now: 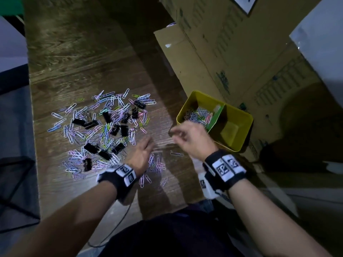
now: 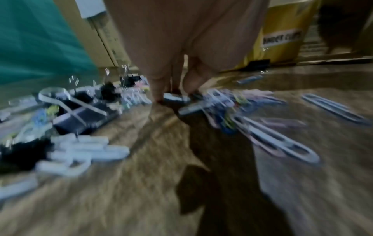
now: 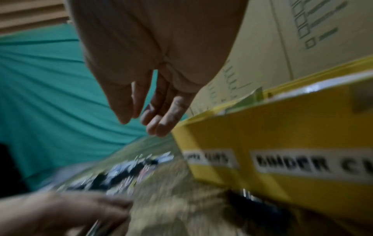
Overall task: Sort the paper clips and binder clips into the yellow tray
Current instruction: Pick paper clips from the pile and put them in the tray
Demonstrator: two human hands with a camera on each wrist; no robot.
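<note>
A heap of pastel paper clips [image 1: 104,127] mixed with black binder clips [image 1: 91,125] lies on the wooden table. The yellow tray [image 1: 247,127] stands to the right; its left compartment holds paper clips [image 1: 198,114], and its right one looks bare. My left hand [image 1: 142,154] reaches down with fairly straight fingers, whose tips touch a small cluster of paper clips [image 1: 157,164]. The blurred left wrist view shows the left hand [image 2: 174,94] down on a clip [image 2: 175,98]. My right hand [image 1: 185,134] hovers by the tray's near left corner. In the right wrist view the right hand [image 3: 141,121] is relaxed and empty.
Cardboard boxes [image 1: 222,52] stand close behind the tray. The tray front [image 3: 282,135] carries a "BINDER CLIPS" label [image 3: 312,162]. One loose clip [image 1: 177,154] lies between my hands. Green cloth [image 3: 50,79] hangs at the far left. A cable [image 1: 115,229] runs off the near table edge.
</note>
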